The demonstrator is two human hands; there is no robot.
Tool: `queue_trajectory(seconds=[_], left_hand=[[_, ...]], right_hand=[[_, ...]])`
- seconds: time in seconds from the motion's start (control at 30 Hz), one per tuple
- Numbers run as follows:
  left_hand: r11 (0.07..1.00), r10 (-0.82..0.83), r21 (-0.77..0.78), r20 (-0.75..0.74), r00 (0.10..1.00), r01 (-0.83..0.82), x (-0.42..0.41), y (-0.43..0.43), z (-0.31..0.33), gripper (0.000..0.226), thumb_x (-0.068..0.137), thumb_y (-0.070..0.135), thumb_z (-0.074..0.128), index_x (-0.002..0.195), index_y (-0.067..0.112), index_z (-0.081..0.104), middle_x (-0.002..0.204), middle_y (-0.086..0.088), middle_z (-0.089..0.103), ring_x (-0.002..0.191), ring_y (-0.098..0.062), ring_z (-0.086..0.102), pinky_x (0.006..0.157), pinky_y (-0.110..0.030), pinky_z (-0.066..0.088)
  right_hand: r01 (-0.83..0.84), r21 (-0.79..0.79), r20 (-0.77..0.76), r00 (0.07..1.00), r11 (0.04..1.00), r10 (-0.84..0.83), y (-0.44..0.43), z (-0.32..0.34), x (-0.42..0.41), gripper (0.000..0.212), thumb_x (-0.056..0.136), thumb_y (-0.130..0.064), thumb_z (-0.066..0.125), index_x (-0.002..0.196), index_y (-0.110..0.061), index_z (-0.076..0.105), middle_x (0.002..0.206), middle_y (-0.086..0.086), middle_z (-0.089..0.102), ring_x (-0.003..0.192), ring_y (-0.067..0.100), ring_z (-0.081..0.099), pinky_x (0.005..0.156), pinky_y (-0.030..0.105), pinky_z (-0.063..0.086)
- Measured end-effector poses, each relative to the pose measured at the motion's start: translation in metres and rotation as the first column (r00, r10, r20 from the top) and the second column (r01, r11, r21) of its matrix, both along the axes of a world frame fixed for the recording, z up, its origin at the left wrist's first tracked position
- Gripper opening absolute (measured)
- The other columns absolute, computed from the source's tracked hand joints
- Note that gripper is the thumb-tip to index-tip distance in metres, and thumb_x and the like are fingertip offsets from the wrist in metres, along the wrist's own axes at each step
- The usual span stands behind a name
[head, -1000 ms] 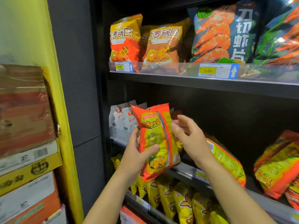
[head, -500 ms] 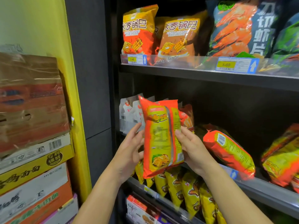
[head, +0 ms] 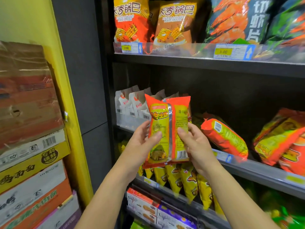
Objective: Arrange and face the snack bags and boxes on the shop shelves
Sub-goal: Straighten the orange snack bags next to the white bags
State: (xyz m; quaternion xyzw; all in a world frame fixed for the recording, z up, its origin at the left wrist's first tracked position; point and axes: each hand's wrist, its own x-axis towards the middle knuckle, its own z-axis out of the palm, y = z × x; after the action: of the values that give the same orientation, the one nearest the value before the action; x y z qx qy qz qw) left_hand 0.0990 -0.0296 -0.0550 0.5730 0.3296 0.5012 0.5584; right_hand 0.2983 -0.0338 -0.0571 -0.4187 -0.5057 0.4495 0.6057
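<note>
An orange-and-yellow snack bag (head: 168,128) is held upright before the middle shelf (head: 260,171), off it, back seam and barcode shown. The grip of the left hand (head: 140,144) and of the right hand (head: 197,146) is closed on its side edges. Facing is judged in hand: the bag is to be turned about and stood right of the white pouches (head: 130,106). A toppled bag (head: 226,139) lying further right is likely to crowd that spot.

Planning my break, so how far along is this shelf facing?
Done: the rice crust bags stand upright, fronts out, on the top shelf. In hand: left hand and right hand hold an orange snack bag, back seam showing. Left: toppled orange bags on the middle shelf.
</note>
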Motion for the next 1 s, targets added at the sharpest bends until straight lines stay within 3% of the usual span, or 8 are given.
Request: queue_trajectory(seconds=[0.1, 0.2, 0.3, 0.37, 0.47, 0.6, 0.83, 1.0], left_hand=[[0.994, 0.103, 0.045, -0.07, 0.992, -0.1, 0.02, -0.004, 0.001, 0.085, 0.075, 0.067, 0.081, 0.148, 0.043, 0.046, 0.133, 0.019, 0.068, 0.121, -0.007, 0.068, 0.103, -0.045, 0.057], [0.986, 0.162, 0.043, -0.028, 0.986, -0.16, 0.038, -0.007, 0.006, 0.055, 0.092, 0.049, 0.075, 0.142, 0.038, 0.054, 0.126, 0.016, 0.073, 0.114, -0.01, 0.073, 0.1, -0.045, 0.059], [0.995, 0.056, -0.088, 0.133, 0.99, -0.045, 0.053, -0.005, 0.009, 0.042, 0.1, 0.035, 0.064, 0.141, 0.025, 0.06, 0.127, -0.003, 0.075, 0.115, -0.027, 0.074, 0.1, -0.052, 0.058], [0.983, 0.031, -0.181, 0.259, 0.965, 0.017, 0.065, -0.003, 0.007, 0.047, 0.099, 0.036, 0.062, 0.142, 0.018, 0.061, 0.13, -0.013, 0.073, 0.117, -0.033, 0.072, 0.094, -0.049, 0.061], [0.939, 0.043, -0.324, 0.431, 0.902, 0.11, 0.09, -0.005, 0.007, 0.055, 0.089, 0.042, 0.062, 0.133, 0.011, 0.068, 0.122, -0.018, 0.075, 0.105, -0.031, 0.076, 0.083, -0.043, 0.064], [0.926, 0.029, -0.332, 0.537, 0.843, 0.18, 0.121, -0.009, 0.003, 0.053, 0.086, 0.041, 0.061, 0.122, 0.005, 0.075, 0.113, -0.02, 0.076, 0.093, -0.031, 0.077, 0.077, -0.043, 0.065], [0.974, 0.084, -0.227, 0.256, 0.963, -0.024, 0.153, -0.013, 0.003, 0.047, 0.095, 0.041, 0.064, 0.136, 0.018, 0.066, 0.127, -0.015, 0.074, 0.109, -0.031, 0.075, 0.096, -0.049, 0.057], [0.983, 0.047, -0.179, 0.109, 0.993, -0.027, 0.152, -0.012, 0.013, 0.059, 0.091, 0.043, 0.077, 0.143, 0.026, 0.057, 0.129, -0.009, 0.074, 0.116, -0.034, 0.073, 0.106, -0.059, 0.052]], right_hand=[[0.026, 0.065, 0.086, 0.996, 0.998, -0.032, -0.008, 0.008, 0.004, 0.059, 0.088, -0.043, 0.075, 0.142, -0.029, 0.055, 0.126, -0.004, 0.074, 0.115, 0.015, 0.072, 0.099, 0.047, 0.058], [0.003, 0.114, 0.122, 0.992, 0.994, -0.017, -0.014, 0.015, 0.021, 0.05, 0.088, -0.048, 0.069, 0.135, -0.034, 0.059, 0.126, -0.008, 0.074, 0.116, 0.011, 0.071, 0.098, 0.04, 0.058], [-0.02, 0.088, 0.032, 0.999, 0.996, 0.018, -0.016, 0.022, 0.049, 0.05, 0.091, -0.05, 0.06, 0.136, -0.028, 0.061, 0.123, 0.001, 0.075, 0.111, 0.021, 0.073, 0.095, 0.044, 0.058], [-0.035, 0.078, -0.041, 0.998, 0.996, 0.039, -0.017, 0.027, 0.067, 0.048, 0.091, -0.049, 0.056, 0.131, -0.023, 0.063, 0.117, 0.006, 0.076, 0.099, 0.023, 0.073, 0.087, 0.043, 0.058], [-0.056, 0.064, -0.087, 0.994, 0.996, 0.062, -0.018, 0.033, 0.091, 0.047, 0.09, -0.047, 0.056, 0.126, -0.018, 0.064, 0.11, 0.008, 0.075, 0.089, 0.023, 0.069, 0.08, 0.041, 0.055], [-0.093, 0.053, -0.062, 0.993, 0.994, 0.096, -0.017, 0.036, 0.119, 0.048, 0.089, -0.048, 0.057, 0.125, -0.018, 0.066, 0.107, 0.005, 0.077, 0.091, 0.023, 0.07, 0.079, 0.041, 0.056], [-0.206, -0.057, 0.109, 0.971, 0.977, 0.211, -0.022, 0.041, 0.146, 0.053, 0.094, -0.055, 0.057, 0.136, -0.023, 0.06, 0.122, 0.002, 0.076, 0.11, 0.02, 0.074, 0.095, 0.044, 0.06], [-0.182, -0.164, 0.072, 0.978, 0.969, 0.196, -0.02, 0.046, 0.147, 0.051, 0.09, -0.04, 0.072, 0.134, -0.018, 0.059, 0.115, 0.003, 0.078, 0.103, 0.023, 0.077, 0.085, 0.039, 0.064]])
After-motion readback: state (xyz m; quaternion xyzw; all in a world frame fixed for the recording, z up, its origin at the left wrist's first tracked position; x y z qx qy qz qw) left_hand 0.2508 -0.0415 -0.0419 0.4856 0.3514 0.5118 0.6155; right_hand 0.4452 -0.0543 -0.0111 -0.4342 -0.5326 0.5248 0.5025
